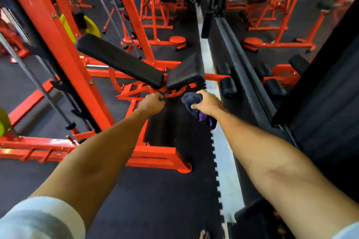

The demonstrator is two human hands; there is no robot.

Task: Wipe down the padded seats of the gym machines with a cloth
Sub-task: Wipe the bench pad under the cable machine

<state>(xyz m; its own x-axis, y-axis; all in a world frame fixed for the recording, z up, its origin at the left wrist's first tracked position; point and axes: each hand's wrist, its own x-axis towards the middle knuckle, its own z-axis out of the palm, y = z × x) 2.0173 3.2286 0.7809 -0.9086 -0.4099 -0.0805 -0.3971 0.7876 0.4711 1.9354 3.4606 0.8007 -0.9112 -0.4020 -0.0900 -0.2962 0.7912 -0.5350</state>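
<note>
An adjustable bench stands ahead on a red frame. Its long black back pad (120, 60) slopes up to the left, and its short black seat pad (186, 73) tilts up to the right. My left hand (151, 104) grips a small black knob on the red curved bracket just under the joint of the two pads. My right hand (206, 103) holds a bunched dark blue and purple cloth (191, 101) below the seat pad's near edge, not touching the pad.
A red rack upright (58, 48) with a steel bar and yellow weight plates (91, 25) stands to the left. A wall mirror (281, 25) runs along the right with black foam rollers (229, 85) near it. Black rubber matting covers the floor; more red machines stand behind.
</note>
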